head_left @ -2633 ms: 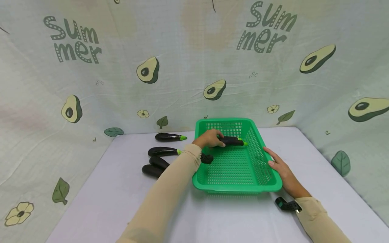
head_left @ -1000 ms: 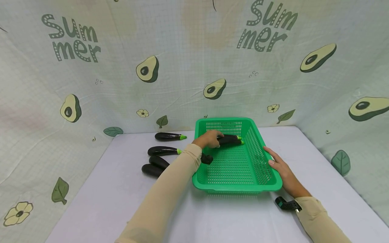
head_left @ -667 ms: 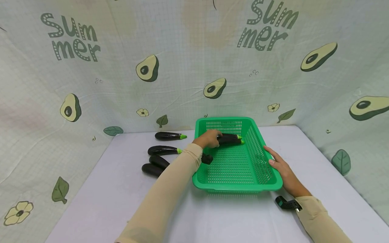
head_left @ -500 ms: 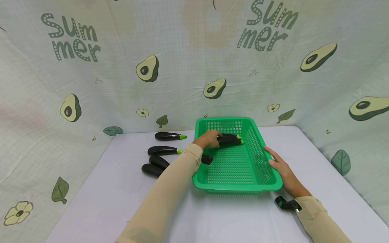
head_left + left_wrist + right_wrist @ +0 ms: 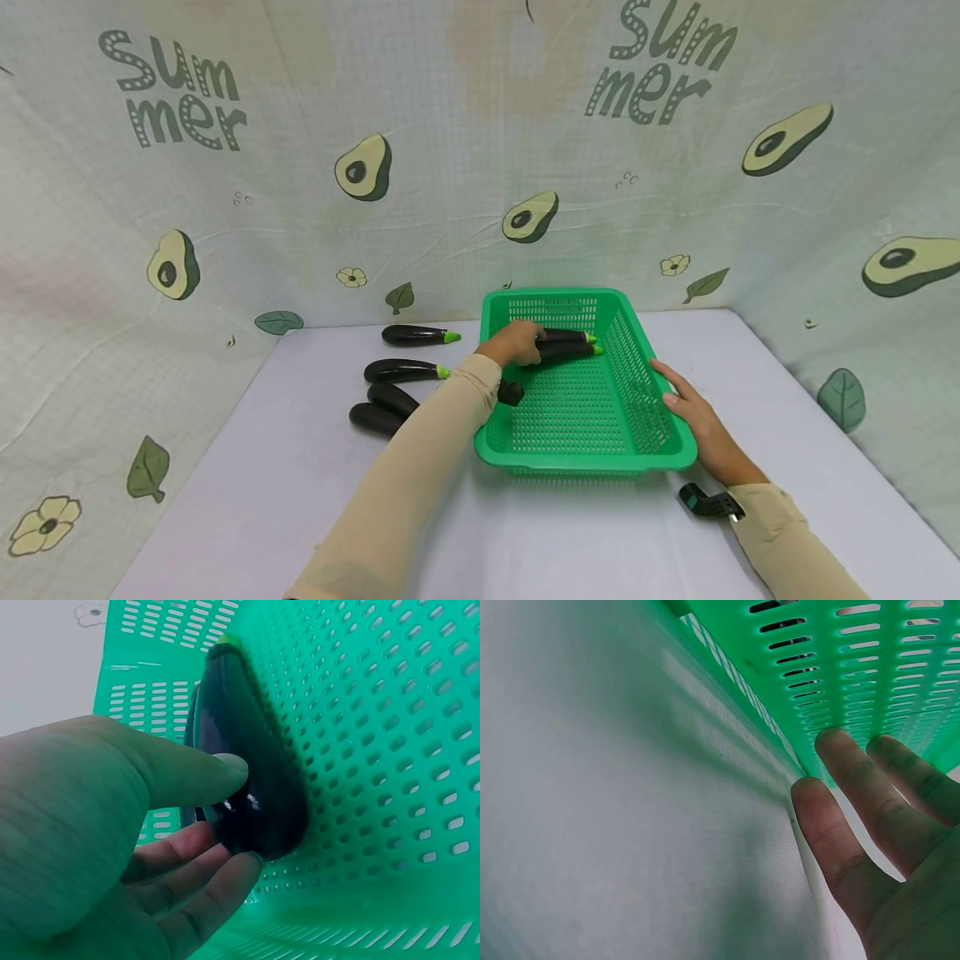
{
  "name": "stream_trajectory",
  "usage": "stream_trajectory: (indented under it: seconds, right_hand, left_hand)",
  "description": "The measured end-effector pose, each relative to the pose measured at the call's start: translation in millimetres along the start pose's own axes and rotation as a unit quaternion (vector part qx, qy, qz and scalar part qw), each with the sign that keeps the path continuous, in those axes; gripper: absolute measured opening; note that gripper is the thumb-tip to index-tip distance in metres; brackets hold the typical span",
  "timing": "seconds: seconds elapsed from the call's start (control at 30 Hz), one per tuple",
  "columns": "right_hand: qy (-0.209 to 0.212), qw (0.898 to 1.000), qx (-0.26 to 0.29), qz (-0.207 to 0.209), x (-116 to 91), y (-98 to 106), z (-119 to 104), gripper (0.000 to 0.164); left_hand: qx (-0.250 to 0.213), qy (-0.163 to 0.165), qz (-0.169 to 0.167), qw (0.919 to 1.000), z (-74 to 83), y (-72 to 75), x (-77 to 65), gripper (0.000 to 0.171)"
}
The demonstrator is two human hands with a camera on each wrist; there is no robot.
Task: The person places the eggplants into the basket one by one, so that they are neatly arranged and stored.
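In the head view my left hand point(image 5: 516, 342) reaches into a green slotted basket point(image 5: 585, 463). Its thumb lies over the blunt end of an eggplant point(image 5: 564, 352), and the fingertips meet the lower end in the left wrist view, where the eggplant point(image 5: 251, 742) slants with its green stem away. Right behind it a second eggplant point(image 5: 572, 336) lies alongside, mostly hidden. At the basket's right side my right hand point(image 5: 701, 425) rests with extended fingers; in the right wrist view its fingers point(image 5: 874, 799) lie against or close to the basket wall point(image 5: 810, 682).
Left of the basket, an eggplant point(image 5: 416, 336) lies at the back of the white table point(image 5: 285, 475). Nearer are another eggplant point(image 5: 401, 371) and two more partly covered by the left sleeve point(image 5: 405, 483). A printed cloth point(image 5: 450, 108) hangs behind the table.
Since the first frame my left hand has set the nearer eggplant down and slightly left, beside the other in the basket. Over the last second both hands have barely moved.
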State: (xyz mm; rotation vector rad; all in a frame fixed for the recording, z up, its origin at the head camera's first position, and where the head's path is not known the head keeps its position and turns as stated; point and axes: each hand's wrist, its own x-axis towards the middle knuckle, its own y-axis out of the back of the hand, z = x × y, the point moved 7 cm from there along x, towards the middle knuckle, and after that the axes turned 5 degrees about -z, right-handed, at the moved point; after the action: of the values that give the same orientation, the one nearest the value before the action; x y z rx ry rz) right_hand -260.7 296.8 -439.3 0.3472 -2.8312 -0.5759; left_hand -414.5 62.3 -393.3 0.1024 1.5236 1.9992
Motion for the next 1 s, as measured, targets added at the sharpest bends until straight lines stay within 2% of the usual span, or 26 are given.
stream_trajectory:
  seconds: [0.3,0.57,0.77,0.87,1.0]
  right_hand:
    - [0.001,1.000,0.013,-0.001,1.3,-0.7,1.5,0.053]
    - [0.003,1.000,0.010,0.001,1.8,-0.5,1.0,0.053]
    - [0.000,1.000,0.006,0.000,2.0,-0.9,-0.3,0.053]
    - [-0.001,1.000,0.006,0.001,1.7,-0.1,-1.1,0.053]
    - [0.000,1.000,0.011,0.002,1.1,-0.2,-0.5,0.053]
  left_hand:
    - [0.001,0.012,0.007,0.9999,-2.0,-0.6,-0.4,0.046]
    - [0.018,-0.028,0.021,0.9992,2.5,10.8,-4.7,0.043]
    - [-0.043,-0.067,0.034,0.9963,3.6,30.5,-13.4,0.041]
    - [-0.077,-0.084,0.044,0.9925,3.6,41.1,-19.7,0.041]
    - [-0.126,-0.099,0.043,0.9861,1.2,46.9,-32.0,0.040]
